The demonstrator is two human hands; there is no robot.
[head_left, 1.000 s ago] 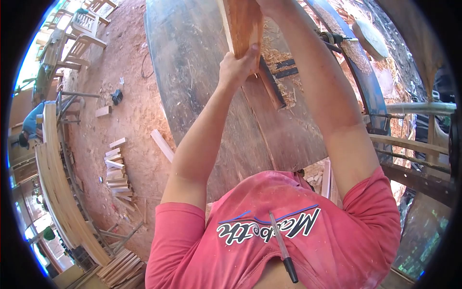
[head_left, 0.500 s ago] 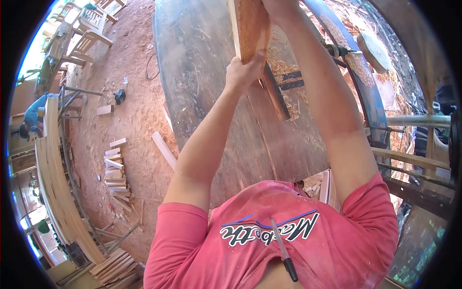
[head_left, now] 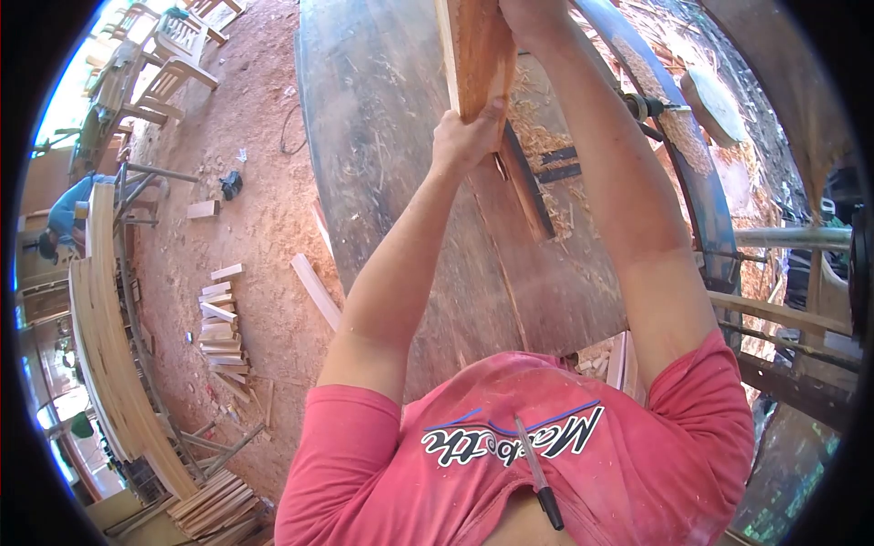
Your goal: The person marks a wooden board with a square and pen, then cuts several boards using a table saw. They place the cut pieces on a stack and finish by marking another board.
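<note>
A wooden board (head_left: 477,55) stands on edge at the top middle, above the worn worktable (head_left: 382,164). My left hand (head_left: 469,136) is closed round the board's near end, thumb on its right face. At the top edge my right hand (head_left: 533,14) is at the board's right side; its fingers are cut off or hidden. Below the board a narrow wooden strip (head_left: 523,187) with a dark edge lies on the table, with wood shavings (head_left: 537,100) beside it.
Several short wood pieces (head_left: 218,337) lie on the dirt floor at left. Long planks (head_left: 114,364) rest on a rack near a bent-over person (head_left: 66,218). Wooden chairs (head_left: 173,82) stand at top left. A metal pipe (head_left: 792,237) and wooden bars are at right.
The view has shifted slightly, so the table and floor things appear a little lower and to the right. My left hand keeps its hold on the board.
</note>
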